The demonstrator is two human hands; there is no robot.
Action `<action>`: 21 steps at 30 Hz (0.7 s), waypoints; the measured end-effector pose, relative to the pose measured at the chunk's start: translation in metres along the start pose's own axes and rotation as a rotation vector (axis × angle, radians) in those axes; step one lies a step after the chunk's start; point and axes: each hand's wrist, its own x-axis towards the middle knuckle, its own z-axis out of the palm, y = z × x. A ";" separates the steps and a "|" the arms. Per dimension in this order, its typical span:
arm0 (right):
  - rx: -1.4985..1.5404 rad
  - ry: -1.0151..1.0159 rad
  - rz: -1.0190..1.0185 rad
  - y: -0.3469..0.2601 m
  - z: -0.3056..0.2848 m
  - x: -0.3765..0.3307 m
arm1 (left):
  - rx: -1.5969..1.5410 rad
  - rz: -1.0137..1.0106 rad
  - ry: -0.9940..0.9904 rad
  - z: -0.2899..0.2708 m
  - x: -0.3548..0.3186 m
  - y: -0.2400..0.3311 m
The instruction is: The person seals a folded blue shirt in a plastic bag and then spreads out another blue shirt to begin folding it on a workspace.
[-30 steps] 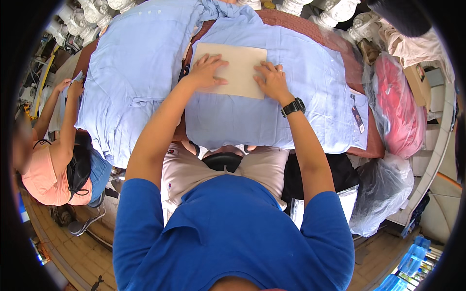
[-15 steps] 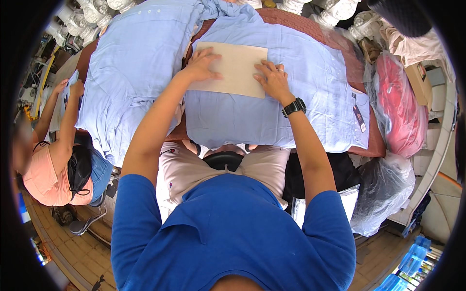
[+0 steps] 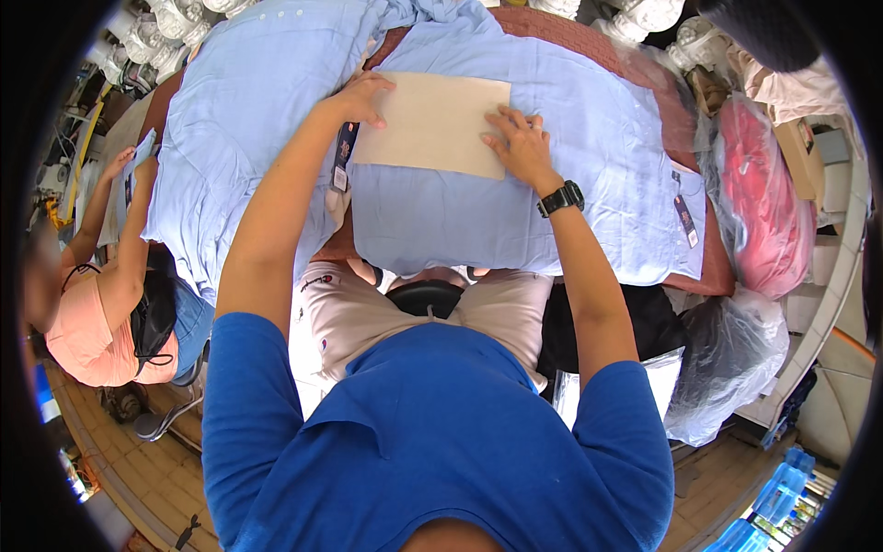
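Note:
A beige rectangular sheet of card [image 3: 432,124] lies on a light blue shirt [image 3: 432,216] spread over the table. At the card's left edge is my left hand [image 3: 361,99], its thumb and fingers apart. My right hand [image 3: 521,147] rests at the card's right edge with its fingers spread, a dark watch on the wrist. A dark hang tag [image 3: 344,156] shows just below my left hand. Another dark tag [image 3: 684,219] lies at the shirt's right end.
More light blue shirts [image 3: 248,120] are heaped to the left on the brown table cover [image 3: 570,41]. A co-worker [image 3: 101,322] sits at the far left, holding light blue cloth. Plastic-wrapped red cloth [image 3: 759,193] and a clear plastic bag [image 3: 727,377] stand at the right.
My left hand has slid left, from on top of the card to its left edge, and the tag below it has come into view. My right hand stays near the right edge.

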 end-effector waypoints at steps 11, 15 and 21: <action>-0.022 0.031 -0.004 0.002 0.003 -0.003 | -0.007 0.049 -0.114 0.035 -0.018 0.080; 0.107 0.268 -0.169 -0.032 -0.007 -0.020 | 0.061 -0.056 -0.153 0.034 -0.026 0.092; 0.924 -0.818 -0.023 -0.141 -0.029 -0.167 | 0.116 -0.039 -0.202 0.029 -0.020 0.093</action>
